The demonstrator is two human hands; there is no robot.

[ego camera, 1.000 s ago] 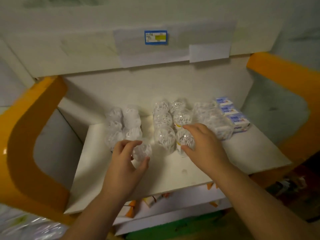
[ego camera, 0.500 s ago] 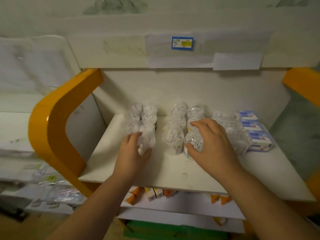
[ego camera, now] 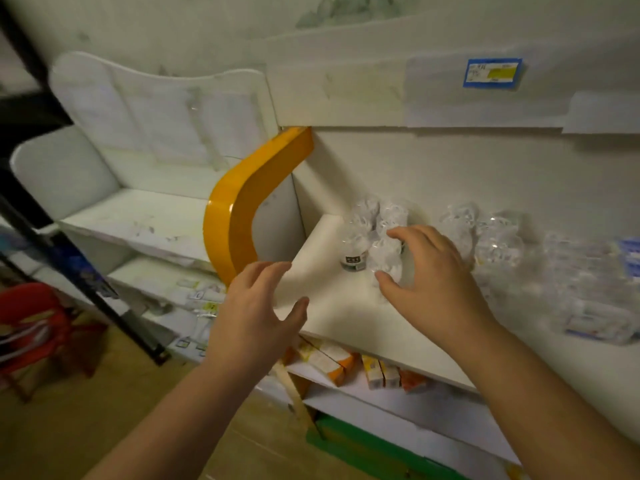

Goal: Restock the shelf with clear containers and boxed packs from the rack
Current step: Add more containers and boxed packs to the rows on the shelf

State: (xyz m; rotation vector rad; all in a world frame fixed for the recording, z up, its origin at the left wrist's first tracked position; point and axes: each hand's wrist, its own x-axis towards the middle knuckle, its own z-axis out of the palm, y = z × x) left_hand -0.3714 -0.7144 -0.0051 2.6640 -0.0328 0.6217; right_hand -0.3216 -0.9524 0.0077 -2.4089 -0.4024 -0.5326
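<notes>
Sitting across most of the shot is the white shelf [ego camera: 349,317], with a curved orange side panel [ego camera: 242,216] framing its left end and a second white shelving unit [ego camera: 145,216] standing off to the left of that. Lower down, orange-and-white boxes [ego camera: 332,358] are lying on the shelf underneath, and a red chair [ego camera: 38,323] is poking in at the far left. Up on the back wall a blue price tag [ego camera: 492,73] is hanging above everything. On the shelf itself, the clear containers [ego camera: 381,233] are standing in tight rows toward the back, with another bunch of them [ego camera: 485,237] just to the right, and the boxed packs [ego camera: 628,258] are sitting at the far right edge, pretty blurry. The right hand [ego camera: 429,282] is hovering over the front container of the left group with fingers spread and loosely curved; can't tell if it's actually touching it, but it isn't gripping anything. The left hand [ego camera: 256,313] is hanging off the shelf's front left corner, fingers relaxed and spread, holding nothing. One small container with a dark label [ego camera: 354,259] is standing at the front left of the cluster.
</notes>
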